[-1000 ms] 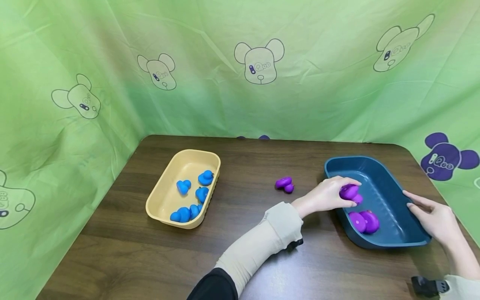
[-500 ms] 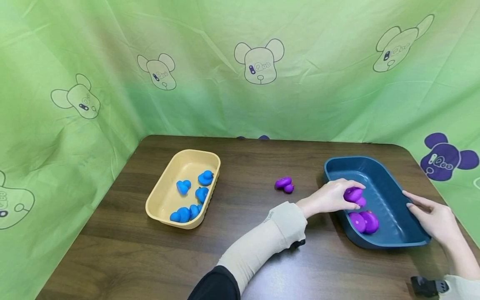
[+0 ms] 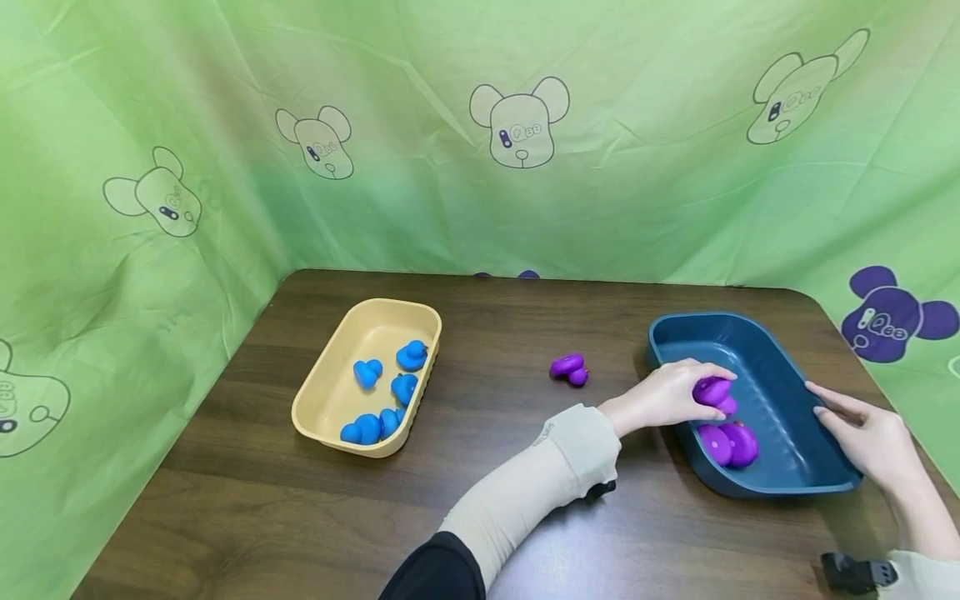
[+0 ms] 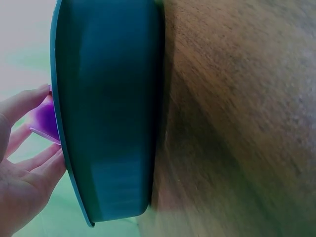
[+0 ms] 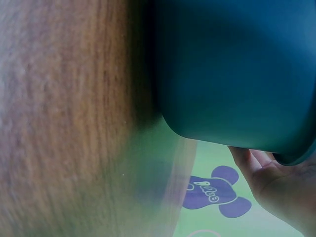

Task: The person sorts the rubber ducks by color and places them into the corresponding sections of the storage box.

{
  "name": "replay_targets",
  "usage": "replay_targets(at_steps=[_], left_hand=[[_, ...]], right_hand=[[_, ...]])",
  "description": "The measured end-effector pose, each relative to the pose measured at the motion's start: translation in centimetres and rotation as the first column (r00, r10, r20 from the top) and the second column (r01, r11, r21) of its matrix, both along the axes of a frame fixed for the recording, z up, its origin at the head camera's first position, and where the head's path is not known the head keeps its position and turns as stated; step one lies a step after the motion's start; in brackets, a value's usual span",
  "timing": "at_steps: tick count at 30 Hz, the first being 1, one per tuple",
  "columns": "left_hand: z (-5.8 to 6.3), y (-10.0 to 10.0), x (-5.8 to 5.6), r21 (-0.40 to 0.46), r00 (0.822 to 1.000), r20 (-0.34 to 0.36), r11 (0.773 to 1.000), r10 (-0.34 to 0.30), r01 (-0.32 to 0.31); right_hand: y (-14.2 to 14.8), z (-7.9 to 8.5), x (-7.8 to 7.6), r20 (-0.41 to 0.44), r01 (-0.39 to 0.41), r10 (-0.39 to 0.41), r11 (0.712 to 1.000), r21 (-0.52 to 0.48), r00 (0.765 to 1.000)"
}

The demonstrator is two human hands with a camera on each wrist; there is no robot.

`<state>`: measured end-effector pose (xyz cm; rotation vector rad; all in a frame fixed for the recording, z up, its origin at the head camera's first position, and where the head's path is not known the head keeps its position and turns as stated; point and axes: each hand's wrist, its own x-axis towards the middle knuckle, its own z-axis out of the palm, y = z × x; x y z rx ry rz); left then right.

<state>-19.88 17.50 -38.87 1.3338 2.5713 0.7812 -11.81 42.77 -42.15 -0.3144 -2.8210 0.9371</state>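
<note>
My left hand (image 3: pixel 671 393) reaches over the near-left wall of a blue plastic bin (image 3: pixel 780 392). Between its thumb and fingers it holds a purple toy duck (image 3: pixel 711 390), partly seen behind the rim in the left wrist view. Below that duck, more purple duck shapes (image 3: pixel 738 443) lie on the bin floor; whether one or two, I cannot tell. On the opposite side, my right hand (image 3: pixel 873 437) grips the bin's right rim, thumb over the edge. In the right wrist view its fingers (image 5: pixel 242 159) show partly behind the bin wall.
Another purple toy duck (image 3: pixel 567 367) lies on the brown table (image 3: pixel 495 325) left of the blue bin. Farther left stands a cream tray (image 3: pixel 330 379) with several blue toy ducks (image 3: pixel 411 356). A green printed curtain (image 3: pixel 420 192) hangs behind the table.
The left hand has moved slightly right and down with the purple toy duck, further over the blue bin. The right hand and the bin have stayed put.
</note>
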Motion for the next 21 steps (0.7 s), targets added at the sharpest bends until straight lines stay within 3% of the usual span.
replay_targets(at_steps=[7,15,21], left_hand=[[-0.4,-0.1,-0.1,0.001,1.0,-0.011,1.0,-0.01,0.01],[-0.6,-1.6,-0.3,0.146,0.995,0.096,0.989,0.018,-0.031],[-0.9,-3.0,-0.4,0.223,0.993,0.116,0.973,0.032,-0.057]], right_hand=[[-0.1,-0.2,-0.1,0.003,0.003,-0.003,1.0,0.023,1.0],[-0.2,0.1,0.1,-0.002,0.0,0.0,1.0,0.011,1.0],[0.1,-0.1,0.0,0.006,0.001,-0.001,1.0,0.002,1.0]])
